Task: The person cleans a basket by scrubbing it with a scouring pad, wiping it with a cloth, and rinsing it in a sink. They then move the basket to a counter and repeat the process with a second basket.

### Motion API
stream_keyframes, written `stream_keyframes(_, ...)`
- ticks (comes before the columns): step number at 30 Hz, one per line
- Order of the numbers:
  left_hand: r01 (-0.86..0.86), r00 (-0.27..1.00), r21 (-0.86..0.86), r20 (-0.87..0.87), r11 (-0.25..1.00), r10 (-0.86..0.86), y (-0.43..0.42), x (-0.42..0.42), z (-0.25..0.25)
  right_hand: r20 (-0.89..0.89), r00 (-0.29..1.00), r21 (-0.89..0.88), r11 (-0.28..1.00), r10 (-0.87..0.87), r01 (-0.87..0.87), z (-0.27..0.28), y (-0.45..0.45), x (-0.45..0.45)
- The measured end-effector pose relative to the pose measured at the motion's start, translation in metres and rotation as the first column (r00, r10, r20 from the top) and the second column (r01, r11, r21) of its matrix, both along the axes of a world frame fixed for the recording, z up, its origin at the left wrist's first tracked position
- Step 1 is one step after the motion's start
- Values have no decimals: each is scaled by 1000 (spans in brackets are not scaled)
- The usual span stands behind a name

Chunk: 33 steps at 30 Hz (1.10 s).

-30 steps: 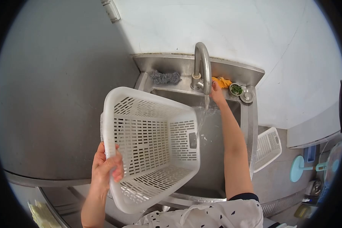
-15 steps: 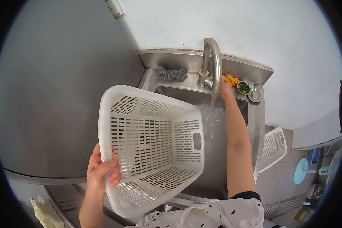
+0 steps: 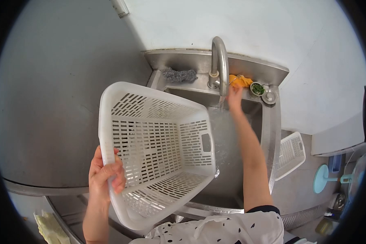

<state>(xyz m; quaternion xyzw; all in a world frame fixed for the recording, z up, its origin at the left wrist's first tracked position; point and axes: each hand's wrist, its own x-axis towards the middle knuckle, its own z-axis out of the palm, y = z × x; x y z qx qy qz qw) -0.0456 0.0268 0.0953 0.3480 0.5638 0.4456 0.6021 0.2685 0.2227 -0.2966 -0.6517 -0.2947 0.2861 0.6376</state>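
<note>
The fingers [image 3: 118, 184] of the left hand [image 3: 101, 174] are clasped around the rim of a white basket [image 3: 150, 152] at its left end, with fingertips showing on the inner side. The basket lies to the right of these fingers, tilted so that its hollow faces the viewer, its far end out over the sink [image 3: 271, 130]. The fingers [image 3: 232, 90] of the right hand [image 3: 234, 99] are bunched just beside the base of the tap [image 3: 223, 65], apart from the basket, which lies to their left and closer to the body. Whether they grip anything there cannot be told, since their tips are blurred.

A pale wall [image 3: 272, 40] rises behind the sink, and a broad grey panel [image 3: 65, 101] fills the left side. The steel sink takes up the middle, the basket covering the left part of its basin. A second basket [image 3: 290, 154], also white, sits low beyond the sink's right edge. The tap curves up from the surface [image 3: 201, 83] behind the basin, with a short run of water [image 3: 221, 102] under its spout. Left of the tap lies a grey scrubber [image 3: 179, 75]; right of it, near the right fingertips, a crumpled orange cloth [image 3: 240, 81]. Next to the cloth stands a small bowl [image 3: 251, 92] of greens [image 3: 257, 88], and just beside that a round metal lid [image 3: 269, 96].
</note>
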Motion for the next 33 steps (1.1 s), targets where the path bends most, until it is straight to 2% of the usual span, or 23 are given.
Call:
stream_keyframes(1, 17, 1000, 16, 17, 1000, -17, -1, 1, 3, 433, 897, 103, 994, -87, 47, -13, -21, -18)
stream_keyframes(2, 33, 999, 32, 29, 999, -34, -2, 4, 6, 429, 900, -1, 997, 76, -83, -27, -48, -33)
stream_keyframes(3, 38, 999, 41, 19, 998, -39, -4, 7, 10, 402, 884, -111, 971, 237, -210, -4, -74, -57)
stream_keyframes(4, 47, 999, 51, 7, 998, -47, -5, 11, 14, -122, 947, -77, 948, 298, -308, 46, -83, -77)
stream_keyframes(5, 58, 998, 54, -8, 997, -58, -7, 13, 19, -612, 734, 1, 929, 293, -370, 85, -90, -89)
stream_keyframes(8, 69, 997, 69, 12, 995, -70, -6, 14, 25, -711, 595, 123, 900, 374, -419, 107, -74, -86)
stream_keyframes(11, 93, 992, 93, 71, 991, -100, -8, 1, 27, -287, 852, -123, 865, 439, -487, 100, -98, -64)
stream_keyframes(12, 104, 988, 106, 100, 989, -115, -7, -7, 22, 416, 852, -142, 948, 318, -284, 44, -114, -57)
stream_keyframes(14, 130, 981, 147, 125, 981, -149, -2, -22, 19, 501, 757, -484, 861, 420, -157, 0, -172, -49)
stream_keyframes(15, 137, 979, 159, 131, 978, -159, 0, -30, 20, 205, 836, -469, 800, 510, -373, -26, -195, -42)
stream_keyframes(16, 136, 972, 154, 169, 979, -162, 8, -34, 18, -118, 810, -388, 724, 575, -571, -42, -214, -36)
stream_keyframes(19, 63, 988, 41, 141, 997, -69, 53, -44, 20, -208, 852, -396, 755, 481, -523, -11, -247, -28)
stream_keyframes(22, 194, 933, -76, 323, 978, -160, 95, -72, 4, -241, 803, -522, 625, 546, -581, 64, -255, -4)
stream_keyframes(25, 102, 946, -153, 319, 983, -49, 101, -77, 7, -199, 766, -664, 491, 611, -564, 110, -264, 17)
stream_keyframes(26, 75, 955, -131, 295, 989, -33, 101, -84, 7, -138, 763, -715, 469, 632, -518, 117, -267, 20)
stream_keyframes(30, 67, 890, -36, 453, 997, -43, 73, -92, 22, -69, 720, -740, 448, 691, -502, 140, -257, 24)
stream_keyframes(33, 75, 838, 181, 522, 981, -161, 44, -107, 48, -1, 719, -702, 512, 695, -496, 146, -231, 14)
